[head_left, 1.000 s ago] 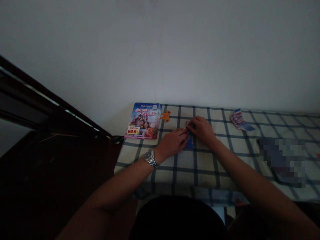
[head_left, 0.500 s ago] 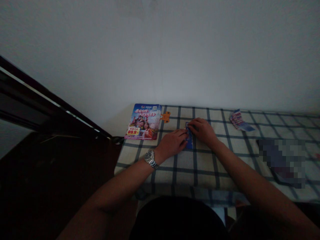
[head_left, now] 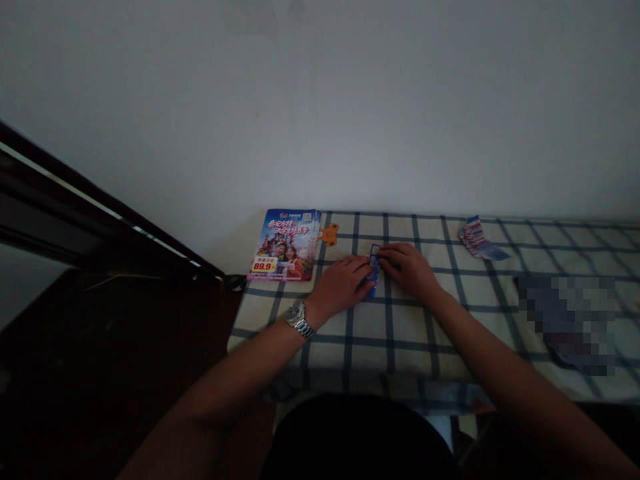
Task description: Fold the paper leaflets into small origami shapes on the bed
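Blue paper strip (head_left: 375,268), its print too small to read, held on the checked cloth (head_left: 405,337), with left hand (head_left: 343,283) laid over one long edge, pinch or mere press impossible to tell, and fingers (head_left: 393,249) of the right hand (head_left: 413,270) clamped on the other near its far end. Leaflets (head_left: 285,243) stacked by the cloth's left edge, reading "泰安方特" and "89.9"; cloth stretching from both hands to front edge.

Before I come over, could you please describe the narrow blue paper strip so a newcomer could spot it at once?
On the white cloth with dark checks, find the left hand wearing a silver metal watch and the bare-wristed right hand. The narrow blue paper strip sits between their fingertips. Unlike the broad colourful leaflet stack and the red-and-blue folded paper, it has fingers on it.
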`<state>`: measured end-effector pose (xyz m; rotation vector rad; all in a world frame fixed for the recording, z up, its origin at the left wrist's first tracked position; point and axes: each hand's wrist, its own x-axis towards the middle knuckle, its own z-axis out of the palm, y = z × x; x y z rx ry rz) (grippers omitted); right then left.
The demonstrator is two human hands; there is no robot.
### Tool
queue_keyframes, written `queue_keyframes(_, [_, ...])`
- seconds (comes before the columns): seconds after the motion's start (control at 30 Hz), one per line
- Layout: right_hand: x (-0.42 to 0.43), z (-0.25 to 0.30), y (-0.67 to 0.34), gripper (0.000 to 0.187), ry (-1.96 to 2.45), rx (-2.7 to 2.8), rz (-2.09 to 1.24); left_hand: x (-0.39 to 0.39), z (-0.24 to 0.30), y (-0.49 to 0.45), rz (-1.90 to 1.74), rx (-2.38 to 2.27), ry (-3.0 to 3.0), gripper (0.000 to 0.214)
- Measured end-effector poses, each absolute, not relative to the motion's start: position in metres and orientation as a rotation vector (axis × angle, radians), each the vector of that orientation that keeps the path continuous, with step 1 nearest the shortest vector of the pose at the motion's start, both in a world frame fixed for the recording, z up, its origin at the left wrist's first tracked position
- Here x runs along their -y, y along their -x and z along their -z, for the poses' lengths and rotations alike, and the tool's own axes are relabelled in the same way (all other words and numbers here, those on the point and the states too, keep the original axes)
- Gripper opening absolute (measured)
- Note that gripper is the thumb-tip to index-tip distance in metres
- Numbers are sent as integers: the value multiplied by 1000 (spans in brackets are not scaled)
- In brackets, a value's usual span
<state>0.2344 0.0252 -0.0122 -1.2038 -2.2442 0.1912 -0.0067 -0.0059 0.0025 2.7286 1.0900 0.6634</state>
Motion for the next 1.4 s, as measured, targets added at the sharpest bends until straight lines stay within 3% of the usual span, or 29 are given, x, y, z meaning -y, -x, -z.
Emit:
queue_keyframes(0.3, [-19, 14, -237, 25, 1225, 2241, -133, 1, -4, 14, -769, -1305, -2622, 35])
queue_keyframes(1.4, [-14, 13, -229, 17, 1027, 2330, -112, -10, 3, 18, -767, -1126, -2628, 31])
